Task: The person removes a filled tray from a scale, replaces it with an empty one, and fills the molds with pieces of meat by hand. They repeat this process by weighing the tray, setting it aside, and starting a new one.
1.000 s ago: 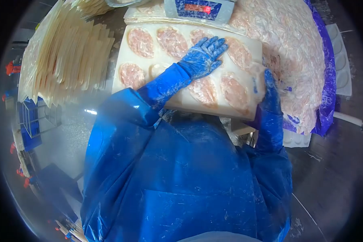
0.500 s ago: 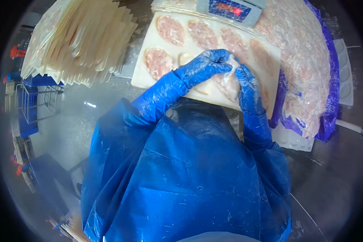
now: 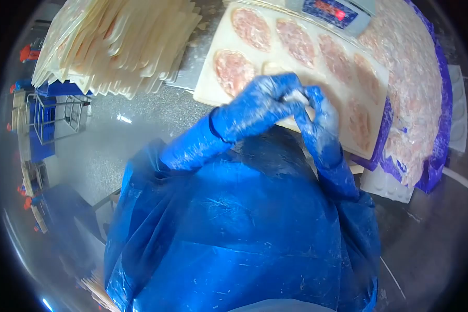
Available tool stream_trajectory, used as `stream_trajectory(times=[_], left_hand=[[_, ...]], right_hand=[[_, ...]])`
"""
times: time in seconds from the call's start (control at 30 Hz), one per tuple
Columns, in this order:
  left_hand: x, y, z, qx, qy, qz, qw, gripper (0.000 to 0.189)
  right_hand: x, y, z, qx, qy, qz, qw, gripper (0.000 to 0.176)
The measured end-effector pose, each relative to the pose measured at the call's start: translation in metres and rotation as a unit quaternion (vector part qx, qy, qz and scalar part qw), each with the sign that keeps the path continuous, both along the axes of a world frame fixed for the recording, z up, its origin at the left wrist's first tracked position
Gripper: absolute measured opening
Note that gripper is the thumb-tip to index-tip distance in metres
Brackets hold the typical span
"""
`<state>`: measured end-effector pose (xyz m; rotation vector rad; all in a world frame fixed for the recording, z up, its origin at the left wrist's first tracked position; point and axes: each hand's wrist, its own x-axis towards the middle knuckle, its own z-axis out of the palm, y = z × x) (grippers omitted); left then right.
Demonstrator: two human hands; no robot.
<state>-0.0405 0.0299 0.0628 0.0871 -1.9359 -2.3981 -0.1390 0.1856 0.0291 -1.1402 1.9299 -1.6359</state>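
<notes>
Left hand [image 3: 260, 106] and right hand [image 3: 321, 122], both in blue gloves [image 3: 244, 122] smeared white, come together and pinch a small pale piece [image 3: 296, 97] between their fingertips. The curled fingers [image 3: 317, 99] hide most of it, so its full shape cannot be told. Both hands turn inward over the near edge of a white moulded tray [image 3: 208, 78]; whether either one touches it is impossible to tell. The tray lies aslant beneath and beyond the hands. Just beyond the left hand, a pink oval of meat [image 3: 234, 72] sits in one hollow; farther past it a second oval [image 3: 251, 28] lies in the back row, with a third oval [image 3: 295, 42] beyond the place where the hands meet. A fourth oval [image 3: 335, 59] and a fifth oval [image 3: 367, 78] continue that row beyond the right hand, and a sixth oval [image 3: 358, 125] lies just to the right of the same hand. Past the back row, beyond the right hand, stands a scale [image 3: 356, 13] with a lit red display [image 3: 327, 7]. Well to the right of the right hand, a heap of pale raw meat [image 3: 405, 88] spreads over purple sheeting [image 3: 444, 93]. To the left of the left hand and farther out, thin cream boards [image 3: 119, 47] stand packed side by side. Nearer the body than both hands, a blue gown [image 3: 234, 234] covers the person.
</notes>
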Motion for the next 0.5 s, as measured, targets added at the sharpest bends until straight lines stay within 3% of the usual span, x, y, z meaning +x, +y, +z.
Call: stream_trajectory(times=[0.1,0.13,0.17,0.23,0.27,0.3,0.33,0.37,0.4,0.43,0.47,0.5], left_hand=[[0.017,0.012,0.005,0.018,-0.046,-0.028,0.998,0.027],[0.02,0.014,0.003,-0.024,-0.066,-0.033,0.997,0.03],[0.021,0.009,0.001,-0.023,-0.065,-0.029,0.997,0.03],[0.021,-0.006,-0.006,0.111,-0.049,-0.039,0.992,0.034],[0.014,-0.024,-0.01,-0.008,-0.057,-0.044,0.997,0.042],[0.011,-0.038,-0.014,-0.003,-0.056,-0.049,0.997,0.042],[0.007,-0.048,-0.018,-0.348,-0.004,0.078,0.934,0.04],[0.002,-0.053,-0.021,-0.642,0.053,0.198,0.739,0.039],[-0.001,-0.051,-0.028,-0.638,0.058,0.198,0.742,0.039],[0.0,-0.047,-0.043,-0.452,0.036,0.164,0.876,0.036],[0.003,-0.042,-0.056,-0.241,0.009,0.119,0.963,0.034],[0.004,-0.04,-0.064,-0.238,0.007,0.117,0.964,0.034]], right_hand=[[-0.005,0.03,-0.031,0.039,0.058,0.001,0.998,0.023],[-0.01,0.034,-0.03,0.039,0.059,0.006,0.997,0.023],[-0.015,0.036,-0.023,0.03,-0.003,0.019,0.999,0.024],[-0.02,0.032,-0.022,0.027,-0.067,0.027,0.997,0.024],[-0.029,0.02,-0.029,0.039,-0.095,-0.029,0.994,0.026],[-0.037,0.012,-0.033,0.05,-0.123,-0.088,0.987,0.027],[-0.04,0.004,-0.024,0.086,0.117,-0.137,0.98,0.026],[-0.041,0.002,-0.015,0.089,0.122,-0.142,0.978,0.026],[-0.043,0.001,-0.008,0.064,0.19,-0.142,0.969,0.024],[-0.04,-0.001,-0.006,0.042,0.254,-0.139,0.956,0.023],[-0.029,-0.004,-0.026,0.001,0.079,-0.091,0.993,0.022],[-0.016,-0.007,-0.031,0.005,0.077,-0.093,0.993,0.022]])
